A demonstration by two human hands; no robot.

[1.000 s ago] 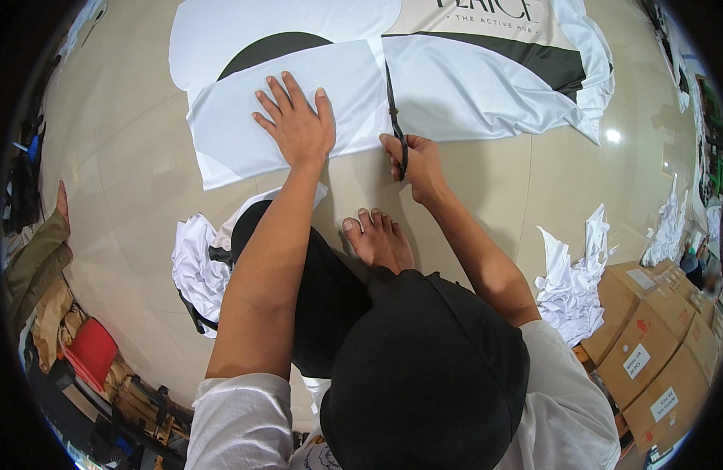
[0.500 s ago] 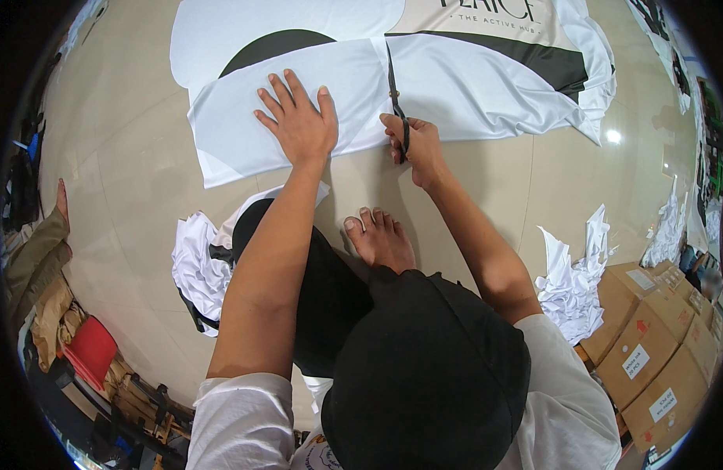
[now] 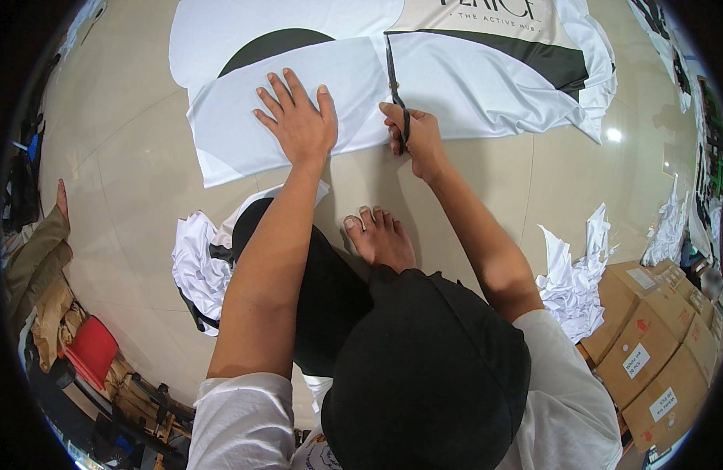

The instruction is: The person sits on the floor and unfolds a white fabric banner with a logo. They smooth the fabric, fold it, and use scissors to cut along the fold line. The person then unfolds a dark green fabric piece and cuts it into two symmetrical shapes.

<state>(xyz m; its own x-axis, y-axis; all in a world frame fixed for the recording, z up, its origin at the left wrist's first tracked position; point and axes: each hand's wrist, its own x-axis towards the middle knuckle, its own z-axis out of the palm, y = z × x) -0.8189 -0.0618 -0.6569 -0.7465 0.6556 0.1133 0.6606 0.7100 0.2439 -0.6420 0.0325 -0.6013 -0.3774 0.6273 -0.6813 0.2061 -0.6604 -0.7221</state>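
A white fabric [image 3: 471, 90] with black curved panels and a beige printed section lies spread over the tiled floor. My left hand [image 3: 302, 121] rests flat on its left part, fingers spread. Black-handled scissors [image 3: 392, 74] are in my right hand [image 3: 416, 137], thumb and fingers closed round the handles. Their blades point away from me along a cut line that parts the fabric, the tips near the black band. The near edge of the cloth lies just ahead of my bare foot [image 3: 383, 241].
Crumpled white cloth [image 3: 201, 262] lies left of my leg, and white scraps [image 3: 574, 282] are heaped at the right beside cardboard boxes [image 3: 643, 348]. Another person's leg [image 3: 40, 235] reaches in at the far left, above a red object [image 3: 91, 352].
My right hand has moved slightly farther away from me with the scissors, and their blades have come closer together. My left hand stays in place on the fabric.
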